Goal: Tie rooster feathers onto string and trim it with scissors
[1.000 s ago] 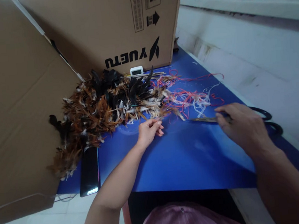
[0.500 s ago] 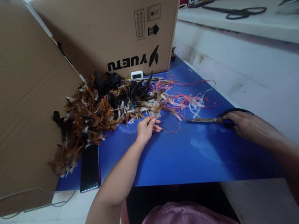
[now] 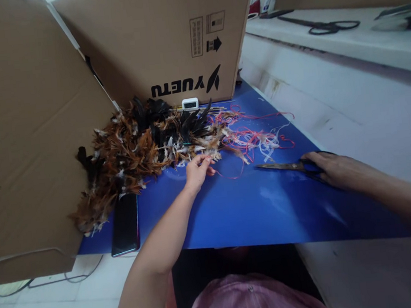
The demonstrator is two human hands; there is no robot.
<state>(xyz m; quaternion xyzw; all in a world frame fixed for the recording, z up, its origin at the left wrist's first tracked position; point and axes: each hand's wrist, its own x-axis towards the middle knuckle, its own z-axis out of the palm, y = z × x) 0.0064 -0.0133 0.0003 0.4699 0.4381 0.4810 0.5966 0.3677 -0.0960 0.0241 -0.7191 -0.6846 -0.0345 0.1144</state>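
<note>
My left hand point(image 3: 197, 172) is at the near edge of the feathers, thumb and fingertips pinched together. A thin red string point(image 3: 232, 177) runs out from its fingers and curves right across the blue table; the pinched part is too small to see clearly. My right hand point(image 3: 330, 169) grips dark-handled scissors point(image 3: 280, 166), held low over the table with the blades pointing left toward the string. Whether the blades are slightly apart I cannot tell. Brown and black feathers point(image 3: 142, 151) lie bunched in a long row beyond and left of my left hand.
Tangled red and white strings point(image 3: 250, 142) lie right of the feathers. A phone point(image 3: 125, 226) rests at the table's point(image 3: 226, 215) front left. Cardboard point(image 3: 163, 36) stands behind and on the left, with a small white digital display point(image 3: 190, 103) before it. More scissors point(image 3: 320, 25) lie on the right ledge.
The camera view has shifted slightly. My left hand keeps its pinch and the string's loop has drawn a little to the left. My right hand still holds the scissors in nearly the same place.
</note>
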